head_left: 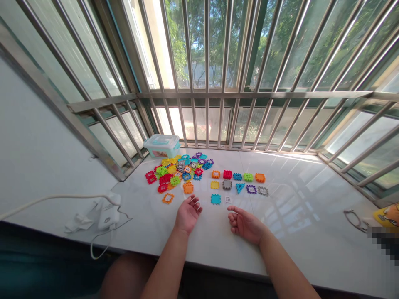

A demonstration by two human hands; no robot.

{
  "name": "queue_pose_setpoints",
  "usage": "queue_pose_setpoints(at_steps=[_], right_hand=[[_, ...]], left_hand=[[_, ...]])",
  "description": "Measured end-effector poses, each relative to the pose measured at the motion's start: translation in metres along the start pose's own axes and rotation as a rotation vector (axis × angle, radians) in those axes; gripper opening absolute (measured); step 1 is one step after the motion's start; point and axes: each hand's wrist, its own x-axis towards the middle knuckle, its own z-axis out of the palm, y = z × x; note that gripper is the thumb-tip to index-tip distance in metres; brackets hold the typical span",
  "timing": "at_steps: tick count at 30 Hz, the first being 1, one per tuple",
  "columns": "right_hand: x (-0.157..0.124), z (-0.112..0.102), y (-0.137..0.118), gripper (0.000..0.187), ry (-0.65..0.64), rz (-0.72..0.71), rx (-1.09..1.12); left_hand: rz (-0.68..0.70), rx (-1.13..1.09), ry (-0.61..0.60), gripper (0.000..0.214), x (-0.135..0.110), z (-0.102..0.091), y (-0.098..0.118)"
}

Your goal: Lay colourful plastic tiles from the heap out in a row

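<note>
My left hand [188,215] rests palm up on the white ledge, its loosely curled fingers apart and holding nothing. Just beyond its fingertips lies an orange square interlocking tile [188,187]. My right hand [246,224] lies on its side, forefinger stretched out below a small white tile [228,199], and nothing shows in it. Left of that tile is a turquoise square tile [215,199]. Farther back, tiles stand in rows, among them a grey tile [227,185], a blue triangle tile [240,188] and a red tile [227,174]. A mixed heap of tiles [174,169] spreads at the back left.
A lidded turquoise box [162,146] stands behind the heap. At left are a white power strip [109,211] with cords and a crumpled tissue [79,222]. Glasses [355,220] and a yellow item [386,216] lie far right. Metal bars [207,95] line the window.
</note>
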Motion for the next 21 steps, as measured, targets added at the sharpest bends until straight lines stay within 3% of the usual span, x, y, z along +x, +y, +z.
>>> queue_pose_setpoints(at_steps=[4, 9, 11, 15, 17, 21], right_hand=[[0.0, -0.001, 0.001, 0.023, -0.01, -0.008, -0.003], [0.001, -0.001, 0.001, 0.023, -0.006, -0.006, 0.002], [0.001, -0.001, 0.001, 0.023, 0.0, 0.0, 0.001], [0.001, -0.002, 0.001, 0.025, 0.0, 0.001, -0.003], [0.001, -0.002, 0.001, 0.025, 0.002, -0.004, 0.001], [0.0, -0.001, 0.002, 0.024, 0.005, -0.013, 0.002]], left_hand=[[0.131, -0.003, 0.1, 0.02, 0.003, -0.023, 0.029], [0.511, 0.266, 0.255, 0.028, -0.007, -0.052, 0.054], [0.649, 0.52, 0.368, 0.031, -0.012, -0.062, 0.064], [0.901, 1.28, 0.662, 0.038, -0.015, -0.078, 0.085], [0.908, 1.502, 0.723, 0.042, -0.012, -0.081, 0.092], [0.825, 1.751, 0.727, 0.058, -0.002, -0.081, 0.093]])
